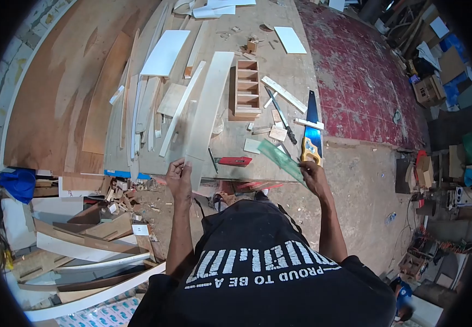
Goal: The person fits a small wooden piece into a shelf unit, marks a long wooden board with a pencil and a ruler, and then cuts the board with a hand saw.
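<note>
My left hand (180, 177) is closed at the near end of a long, pale, thin wooden board (214, 90), whose lower part looks blurred and reaches past the table's front edge. My right hand (313, 177) grips one end of a green see-through strip (280, 157), smeared by motion; no markings on it can be made out. Just beyond that hand lies a handsaw (311, 139) with a yellow handle and blue blade. Between the hands rests a red utility knife (233, 161). Farther back is a small wooden box with compartments (248, 87).
The wooden workbench (227, 139) carries narrow strips, white panels (166, 53), wood blocks (278, 132) and a dark slim tool (286, 125). Offcuts (91, 237) pile on the floor at left. Another person (402, 300) shows at lower right, near boxes and clutter.
</note>
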Available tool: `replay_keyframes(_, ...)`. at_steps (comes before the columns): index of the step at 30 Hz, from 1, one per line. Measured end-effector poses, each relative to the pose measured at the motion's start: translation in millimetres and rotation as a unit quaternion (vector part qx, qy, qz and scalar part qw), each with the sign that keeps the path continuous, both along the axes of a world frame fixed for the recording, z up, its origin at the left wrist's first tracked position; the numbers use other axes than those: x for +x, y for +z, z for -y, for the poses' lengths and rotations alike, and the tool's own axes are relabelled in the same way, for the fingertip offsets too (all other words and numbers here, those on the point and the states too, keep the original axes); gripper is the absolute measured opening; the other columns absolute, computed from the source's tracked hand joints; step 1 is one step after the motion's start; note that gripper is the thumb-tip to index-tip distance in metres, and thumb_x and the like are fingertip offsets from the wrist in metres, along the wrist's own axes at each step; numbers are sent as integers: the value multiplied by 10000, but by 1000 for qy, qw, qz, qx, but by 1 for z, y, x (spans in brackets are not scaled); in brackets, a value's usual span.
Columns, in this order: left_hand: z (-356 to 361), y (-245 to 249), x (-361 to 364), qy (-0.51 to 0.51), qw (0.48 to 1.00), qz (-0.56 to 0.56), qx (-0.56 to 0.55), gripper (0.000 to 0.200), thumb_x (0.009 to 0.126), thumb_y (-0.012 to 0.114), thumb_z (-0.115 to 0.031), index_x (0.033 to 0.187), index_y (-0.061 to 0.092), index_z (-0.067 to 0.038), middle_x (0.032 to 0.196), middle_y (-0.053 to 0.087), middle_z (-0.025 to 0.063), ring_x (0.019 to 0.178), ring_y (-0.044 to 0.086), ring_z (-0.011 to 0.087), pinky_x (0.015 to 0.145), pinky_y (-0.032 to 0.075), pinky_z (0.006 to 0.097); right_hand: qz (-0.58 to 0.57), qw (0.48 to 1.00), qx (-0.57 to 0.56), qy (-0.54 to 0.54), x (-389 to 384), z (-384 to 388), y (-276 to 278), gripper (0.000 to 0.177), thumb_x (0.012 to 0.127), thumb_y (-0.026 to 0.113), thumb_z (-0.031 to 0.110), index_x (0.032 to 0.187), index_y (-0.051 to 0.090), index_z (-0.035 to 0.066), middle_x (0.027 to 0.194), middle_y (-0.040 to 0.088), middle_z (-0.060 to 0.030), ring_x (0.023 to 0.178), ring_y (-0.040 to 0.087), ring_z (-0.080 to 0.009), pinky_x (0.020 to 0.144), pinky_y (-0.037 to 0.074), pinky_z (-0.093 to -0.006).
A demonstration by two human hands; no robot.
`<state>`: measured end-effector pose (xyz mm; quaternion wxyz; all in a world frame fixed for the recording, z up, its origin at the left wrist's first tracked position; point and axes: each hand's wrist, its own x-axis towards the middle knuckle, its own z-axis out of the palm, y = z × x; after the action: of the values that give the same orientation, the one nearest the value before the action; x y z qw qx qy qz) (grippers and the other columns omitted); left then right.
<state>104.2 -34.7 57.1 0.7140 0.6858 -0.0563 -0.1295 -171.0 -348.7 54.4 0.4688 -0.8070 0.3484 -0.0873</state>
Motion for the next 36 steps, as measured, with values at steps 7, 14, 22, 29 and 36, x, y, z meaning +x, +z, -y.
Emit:
replay_keyframes(7, -7, 31, -13, 46, 998, 13, 39, 227, 901, 627, 22, 1123, 585, 48, 1019, 671, 112, 945, 629, 129, 868, 487, 259, -25, 987, -137, 79, 47, 39, -101, 203, 834, 612, 80, 996, 707, 3, 950, 673, -221, 866, 665, -363, 770, 518, -420)
replay_keyframes(14, 5, 40, -38, 51, 997, 10, 60, 228, 903, 588, 50, 1132, 591, 50, 1050, 669, 113, 978, 626, 144, 891, 481, 269, -13, 974, -163, 156, 116, 37, -120, 278, 828, 592, 76, 1095, 668, 56, 993, 651, -175, 949, 632, -361, 815, 492, -489)
replay_keyframes(22, 48, 49, -61, -24, 997, -11, 79, 323, 916, 547, 72, 1237, 575, 53, 1125, 657, 119, 1038, 611, 141, 934, 466, 267, 122, 991, 53, 23, 107, 58, -98, 213, 932, 565, 79, 1101, 650, -19, 882, 681, -126, 743, 670, -209, 653, 514, -328)
replay_keyframes(29, 96, 12, -63, -107, 990, -82, 39, 370, 926, 560, 53, 1295, 558, 58, 1138, 667, 122, 1018, 630, 139, 920, 489, 265, 92, 977, 191, -1, 63, 61, -64, 508, 939, 521, 12, 1430, 401, 62, 927, 622, -117, 687, 657, -163, 597, 516, -273)
replay_keyframes(36, 128, 20, -54, -127, 969, -184, -107, 412, 908, 624, 2, 1306, 538, 65, 1163, 661, 124, 1029, 641, 158, 929, 506, 287, -30, 997, 38, 59, 45, 54, -133, 330, 864, 595, 82, 1185, 613, 7, 864, 695, -222, 703, 708, -241, 627, 553, -369)
